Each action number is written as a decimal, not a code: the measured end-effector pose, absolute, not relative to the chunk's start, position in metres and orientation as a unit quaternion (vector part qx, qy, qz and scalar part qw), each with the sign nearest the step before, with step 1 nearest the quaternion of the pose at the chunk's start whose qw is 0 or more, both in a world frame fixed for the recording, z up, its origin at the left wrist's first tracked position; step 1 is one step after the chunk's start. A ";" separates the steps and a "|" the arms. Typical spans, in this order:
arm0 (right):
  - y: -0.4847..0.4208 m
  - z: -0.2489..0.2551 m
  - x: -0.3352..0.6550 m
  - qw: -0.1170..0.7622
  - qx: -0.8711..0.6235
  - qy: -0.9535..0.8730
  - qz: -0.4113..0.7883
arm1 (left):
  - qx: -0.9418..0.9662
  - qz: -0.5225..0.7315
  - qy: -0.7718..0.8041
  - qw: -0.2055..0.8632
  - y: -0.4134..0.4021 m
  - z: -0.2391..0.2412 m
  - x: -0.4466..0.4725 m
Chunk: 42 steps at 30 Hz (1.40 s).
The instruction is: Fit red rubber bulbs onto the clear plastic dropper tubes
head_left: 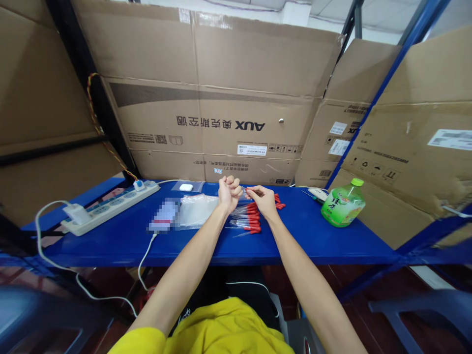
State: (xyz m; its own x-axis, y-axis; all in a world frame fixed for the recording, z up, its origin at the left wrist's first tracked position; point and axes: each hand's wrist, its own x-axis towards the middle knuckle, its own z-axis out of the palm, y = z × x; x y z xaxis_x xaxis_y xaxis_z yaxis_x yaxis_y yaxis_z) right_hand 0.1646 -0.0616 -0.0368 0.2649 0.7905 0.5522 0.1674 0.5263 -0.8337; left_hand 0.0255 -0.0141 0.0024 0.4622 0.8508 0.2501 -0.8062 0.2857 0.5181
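My left hand (230,194) is raised over the blue table with its fingers curled closed; what they hold, if anything, is hidden. Just to its right, my right hand (262,197) pinches a small red-handled tool, whose red end shows at the fingertips. Something clear, like plastic, shows between the two hands. Below them lie several red-handled tools (253,222) with thin, pale shafts pointing left, stacked in a column. A few more red handles (279,202) lie beyond my right hand. Left of my left wrist rests a pile of clear plastic bags (197,209).
A phone (164,215) with a white cable lies beside the bags. Behind it is a white earphone case (186,187). A power strip (114,204) runs along the left side. A green bottle (342,204) stands at the right. Cardboard sheets (221,98) wall the blue table (306,241).
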 end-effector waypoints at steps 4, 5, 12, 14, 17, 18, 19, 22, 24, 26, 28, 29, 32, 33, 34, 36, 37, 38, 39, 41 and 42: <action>-0.062 -0.037 0.164 0.663 -0.437 -0.571 0.208 | 0.302 0.518 0.063 0.797 -0.016 0.005 0.026; -0.063 -0.037 0.163 0.661 -0.439 -0.574 0.204 | 0.302 0.516 0.060 0.800 -0.017 0.005 0.025; -0.070 -0.034 0.160 0.649 -0.450 -0.600 0.128 | 0.296 0.499 0.029 0.814 -0.015 0.001 0.026; -0.073 -0.031 0.159 0.635 -0.466 -0.611 0.079 | 0.297 0.482 0.033 0.824 -0.015 0.001 0.027; -0.076 -0.027 0.158 0.622 -0.479 -0.618 0.050 | 0.287 0.470 0.044 0.834 -0.015 0.001 0.027; -0.077 -0.027 0.158 0.622 -0.477 -0.618 0.057 | 0.282 0.472 0.045 0.834 -0.015 0.001 0.027; -0.076 -0.026 0.158 0.625 -0.474 -0.616 0.073 | 0.277 0.477 0.045 0.833 -0.015 0.001 0.026; -0.073 -0.027 0.157 0.638 -0.457 -0.600 0.155 | 0.274 0.485 0.045 0.829 -0.014 0.003 0.023; -0.070 -0.028 0.157 0.651 -0.438 -0.584 0.208 | 0.277 0.486 0.043 0.828 -0.015 0.004 0.021; -0.068 -0.028 0.157 0.668 -0.419 -0.568 0.237 | 0.277 0.486 0.032 0.828 -0.015 0.005 0.020; -0.066 -0.029 0.157 0.681 -0.409 -0.554 0.249 | 0.276 0.483 0.024 0.831 -0.016 0.005 0.021; -0.066 -0.029 0.158 0.684 -0.410 -0.548 0.252 | 0.277 0.480 0.023 0.832 -0.017 0.006 0.021; -0.066 -0.030 0.159 0.683 -0.420 -0.541 0.254 | 0.279 0.473 0.029 0.835 -0.018 0.005 0.023; -0.066 -0.031 0.159 0.683 -0.422 -0.540 0.254 | 0.279 0.471 0.027 0.836 -0.018 0.005 0.023; -0.066 -0.031 0.159 0.683 -0.422 -0.539 0.254 | 0.279 0.469 0.023 0.838 -0.018 0.004 0.023; -0.066 -0.032 0.159 0.686 -0.419 -0.538 0.253 | 0.278 0.464 0.009 0.841 -0.018 0.003 0.024; -0.067 -0.032 0.159 0.689 -0.417 -0.537 0.252 | 0.277 0.462 0.002 0.842 -0.018 0.003 0.024; -0.067 -0.031 0.159 0.691 -0.414 -0.536 0.252 | 0.277 0.460 -0.003 0.844 -0.018 0.003 0.024; -0.067 -0.031 0.159 0.693 -0.412 -0.535 0.250 | 0.276 0.458 -0.005 0.845 -0.018 0.003 0.024; -0.068 -0.030 0.158 0.694 -0.414 -0.537 0.244 | 0.275 0.454 -0.003 0.847 -0.018 0.003 0.024; -0.069 -0.030 0.158 0.692 -0.416 -0.538 0.240 | 0.274 0.454 0.000 0.848 -0.018 0.003 0.024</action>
State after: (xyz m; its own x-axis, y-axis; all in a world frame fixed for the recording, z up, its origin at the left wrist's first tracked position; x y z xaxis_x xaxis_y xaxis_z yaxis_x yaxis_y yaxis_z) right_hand 0.1582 -0.0688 -0.0298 0.3047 0.7812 0.5449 0.1155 0.5376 -0.8353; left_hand 0.0243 -0.0182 0.0030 0.5883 0.7693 0.2492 -0.7697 0.4382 0.4642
